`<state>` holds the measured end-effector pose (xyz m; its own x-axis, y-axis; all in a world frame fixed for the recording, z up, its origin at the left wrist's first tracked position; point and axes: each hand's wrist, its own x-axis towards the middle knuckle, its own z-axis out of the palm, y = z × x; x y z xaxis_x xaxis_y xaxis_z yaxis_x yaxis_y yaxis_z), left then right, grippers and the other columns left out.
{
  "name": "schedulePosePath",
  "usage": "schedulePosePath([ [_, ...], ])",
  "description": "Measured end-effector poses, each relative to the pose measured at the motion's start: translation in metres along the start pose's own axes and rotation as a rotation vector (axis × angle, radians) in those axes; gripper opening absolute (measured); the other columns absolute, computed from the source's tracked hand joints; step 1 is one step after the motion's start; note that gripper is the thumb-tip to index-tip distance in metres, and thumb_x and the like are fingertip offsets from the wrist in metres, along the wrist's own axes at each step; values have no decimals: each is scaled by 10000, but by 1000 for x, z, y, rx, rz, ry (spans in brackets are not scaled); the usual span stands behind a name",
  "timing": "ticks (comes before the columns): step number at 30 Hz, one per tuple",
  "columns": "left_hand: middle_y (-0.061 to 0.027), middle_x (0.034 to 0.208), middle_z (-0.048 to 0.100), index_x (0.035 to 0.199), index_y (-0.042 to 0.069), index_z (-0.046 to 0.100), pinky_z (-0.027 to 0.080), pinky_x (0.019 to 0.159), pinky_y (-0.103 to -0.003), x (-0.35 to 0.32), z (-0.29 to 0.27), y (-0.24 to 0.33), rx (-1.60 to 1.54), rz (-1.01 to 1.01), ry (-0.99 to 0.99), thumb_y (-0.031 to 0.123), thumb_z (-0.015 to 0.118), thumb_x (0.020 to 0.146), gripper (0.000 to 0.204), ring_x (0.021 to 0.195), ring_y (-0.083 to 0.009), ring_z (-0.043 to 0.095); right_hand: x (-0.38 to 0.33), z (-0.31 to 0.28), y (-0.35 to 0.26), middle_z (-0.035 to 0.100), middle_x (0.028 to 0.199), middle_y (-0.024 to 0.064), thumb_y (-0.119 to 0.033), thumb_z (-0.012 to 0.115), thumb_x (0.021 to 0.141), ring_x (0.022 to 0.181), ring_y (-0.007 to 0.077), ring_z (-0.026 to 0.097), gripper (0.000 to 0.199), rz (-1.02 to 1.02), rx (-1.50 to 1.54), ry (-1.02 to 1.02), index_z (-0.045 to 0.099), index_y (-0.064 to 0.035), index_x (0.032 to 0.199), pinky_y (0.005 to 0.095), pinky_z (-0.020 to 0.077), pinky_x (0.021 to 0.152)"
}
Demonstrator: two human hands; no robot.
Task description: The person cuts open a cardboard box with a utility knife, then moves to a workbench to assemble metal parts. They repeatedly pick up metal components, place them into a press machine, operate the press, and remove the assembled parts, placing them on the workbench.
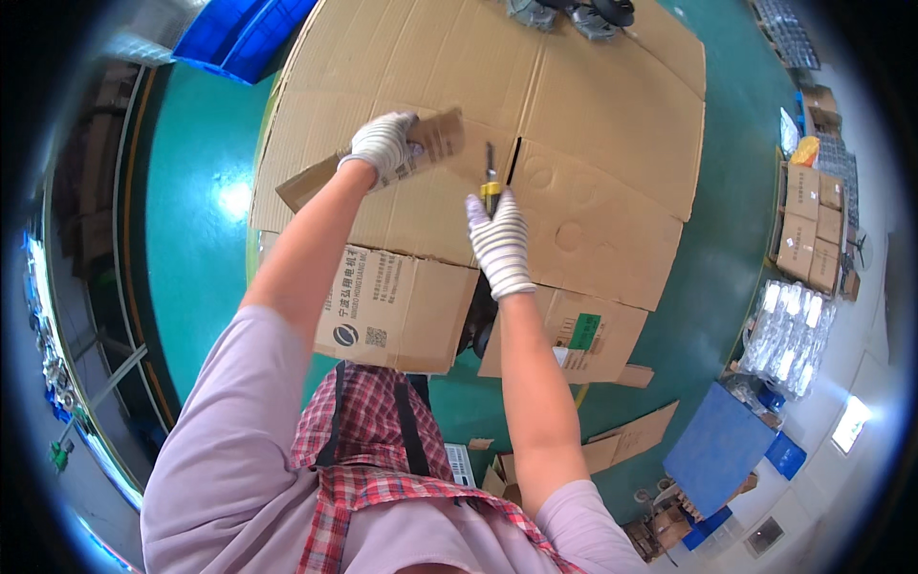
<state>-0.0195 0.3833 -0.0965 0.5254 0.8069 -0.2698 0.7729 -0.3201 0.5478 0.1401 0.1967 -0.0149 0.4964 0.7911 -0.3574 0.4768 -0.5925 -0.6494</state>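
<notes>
My left hand [382,145], in a striped knit glove, grips a folded strip of brown cardboard [438,140] above the large flattened cardboard sheets [421,57]. The strip's other end slants down to the left beneath my wrist. In my gloved right hand [499,247] is a yellow-and-black utility knife [491,184], its dark, slightly blurred blade pointing away from me. The knife is beside a dark gap between two sheets. Nearer me, a printed cardboard flap [402,311] hangs on the left and another flap [574,335] with a green label on the right.
Dark parts in clear wrapping [583,17] lie at the far edge of the cardboard. A blue crate [239,38] stands far left on the green floor. Along the right are stacked cartons [808,225], wrapped silver goods [789,335] and a blue-topped table [719,450]. Cardboard pieces [631,435] lie at lower right.
</notes>
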Motion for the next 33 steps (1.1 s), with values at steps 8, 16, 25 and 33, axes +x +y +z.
schedulePosePath([
  [8, -84, 1126, 721, 1268, -9, 625, 531, 941, -315, -172, -109, 132, -634, 22, -347, 87, 782, 874, 435, 1055, -165, 657, -90, -104, -49, 609, 781, 29, -308, 707, 961, 683, 153, 544, 319, -88, 477, -74, 610, -19, 1053, 315, 488, 663],
  [16, -21, 996, 695, 1147, 11, 645, 531, 865, -321, -334, -146, 185, -729, 373, -453, 26, 787, 847, 333, 964, -113, 636, -269, -140, -38, 662, 1000, 26, -375, 657, 998, 918, 102, 585, 416, 53, 1054, -496, 640, -5, 1189, 270, 484, 845],
  [25, -179, 1075, 729, 1317, 15, 602, 540, 904, -368, -441, -133, 231, -237, 294, -391, 221, 751, 890, 497, 1020, -227, 701, -379, -158, -3, 580, 827, -5, -280, 728, 956, 725, 81, 516, 299, -254, 710, 76, 570, -44, 1052, 279, 476, 661],
  [33, -156, 1079, 732, 1286, 124, 643, 551, 876, -390, -488, -116, 293, 188, 411, -568, 352, 763, 856, 501, 995, -317, 707, -433, -172, 40, 708, 983, 121, -219, 711, 938, 881, 256, 668, 281, -285, 424, -51, 617, -9, 1099, 373, 527, 824],
])
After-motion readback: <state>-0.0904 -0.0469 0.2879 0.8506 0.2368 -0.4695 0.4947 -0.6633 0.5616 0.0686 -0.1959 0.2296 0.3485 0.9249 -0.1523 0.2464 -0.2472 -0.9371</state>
